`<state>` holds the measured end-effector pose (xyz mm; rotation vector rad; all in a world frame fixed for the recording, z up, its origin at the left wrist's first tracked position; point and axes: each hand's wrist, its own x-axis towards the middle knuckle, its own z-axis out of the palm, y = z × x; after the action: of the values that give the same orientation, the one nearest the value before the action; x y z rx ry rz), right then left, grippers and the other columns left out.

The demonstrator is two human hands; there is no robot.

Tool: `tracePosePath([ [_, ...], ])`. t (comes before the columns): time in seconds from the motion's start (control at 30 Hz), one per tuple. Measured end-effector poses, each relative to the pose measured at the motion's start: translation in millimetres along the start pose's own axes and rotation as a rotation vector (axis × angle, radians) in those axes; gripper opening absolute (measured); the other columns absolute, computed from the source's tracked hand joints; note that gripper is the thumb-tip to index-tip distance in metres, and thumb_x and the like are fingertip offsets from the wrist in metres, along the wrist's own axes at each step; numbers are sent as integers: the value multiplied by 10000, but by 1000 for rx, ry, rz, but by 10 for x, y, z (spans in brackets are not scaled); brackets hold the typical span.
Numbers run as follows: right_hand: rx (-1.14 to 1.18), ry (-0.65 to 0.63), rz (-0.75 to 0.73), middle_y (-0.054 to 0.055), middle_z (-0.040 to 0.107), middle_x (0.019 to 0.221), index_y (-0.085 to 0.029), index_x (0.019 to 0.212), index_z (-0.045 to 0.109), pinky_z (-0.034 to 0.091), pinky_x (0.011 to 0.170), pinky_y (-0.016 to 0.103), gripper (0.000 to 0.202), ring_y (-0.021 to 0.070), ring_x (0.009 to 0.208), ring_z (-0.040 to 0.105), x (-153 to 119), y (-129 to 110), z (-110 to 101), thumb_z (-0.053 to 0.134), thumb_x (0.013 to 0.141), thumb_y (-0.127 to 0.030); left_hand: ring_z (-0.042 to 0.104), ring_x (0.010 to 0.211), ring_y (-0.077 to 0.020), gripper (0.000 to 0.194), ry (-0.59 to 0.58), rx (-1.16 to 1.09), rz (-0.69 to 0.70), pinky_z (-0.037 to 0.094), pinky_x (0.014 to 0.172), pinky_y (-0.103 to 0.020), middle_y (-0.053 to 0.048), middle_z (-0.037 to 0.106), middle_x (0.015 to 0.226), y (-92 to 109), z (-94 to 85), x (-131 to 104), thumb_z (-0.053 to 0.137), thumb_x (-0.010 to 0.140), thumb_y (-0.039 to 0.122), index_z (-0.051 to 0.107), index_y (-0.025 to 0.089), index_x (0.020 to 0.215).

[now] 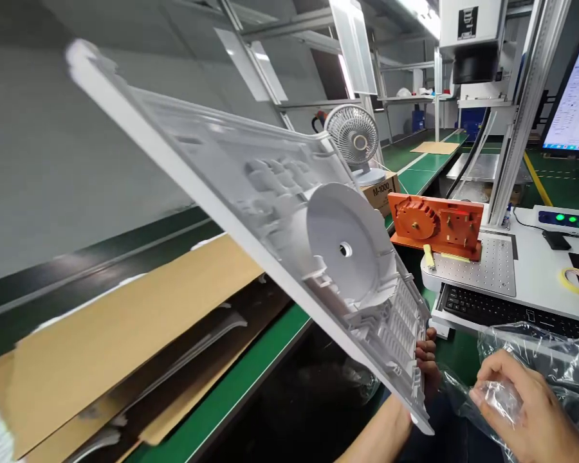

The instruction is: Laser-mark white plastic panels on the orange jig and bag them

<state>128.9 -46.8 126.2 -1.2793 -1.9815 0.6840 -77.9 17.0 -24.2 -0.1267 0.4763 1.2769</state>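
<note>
A large white molded plastic panel [231,212] slants across the view, its ribbed inner side with a round recess facing me. My left hand [428,361] is closed around the panel's lower right edge, with the fingers curled over it. The panel hides part of that hand. At the lower right, my right hand [528,402] is closed on a crumpled clear plastic bag [550,341], gathered between thumb and fingers. The bag spreads out behind the hand and is apart from the panel.
Left are cardboard sheets [125,321] with white parts between them on a green conveyor [222,386]. Ahead stand a fan [354,136] and an orange fixture [434,225] on a perforated plate [495,273]. A keyboard [502,312], tape roll [578,281] and monitor [574,96] are right.
</note>
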Motion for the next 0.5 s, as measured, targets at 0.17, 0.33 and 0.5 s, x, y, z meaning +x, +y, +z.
tracePosePath([
  [0.17,14,24,-118,-14,755,887,-319,1177,680,623,640,204,164,156,716,747,85,69,60,696,1040,-409,732,690,-38,149,-63,-197,-162,472,615,-21,-20,704,838,17,-79,24,623,1080,119,763,82,1118],
  [0.33,-13,83,-137,21,759,917,-294,1024,739,636,658,204,141,170,741,747,136,37,-47,679,1047,-419,688,532,-85,20,35,-174,-247,473,480,-106,-10,702,704,177,-57,71,745,992,87,744,92,1011],
  [0.5,-30,223,21,29,774,903,-259,1009,754,640,645,179,227,191,746,773,12,130,-316,752,1000,-486,776,616,-238,504,-67,170,-188,653,592,-274,-111,799,791,541,-33,84,894,905,492,772,88,1181],
])
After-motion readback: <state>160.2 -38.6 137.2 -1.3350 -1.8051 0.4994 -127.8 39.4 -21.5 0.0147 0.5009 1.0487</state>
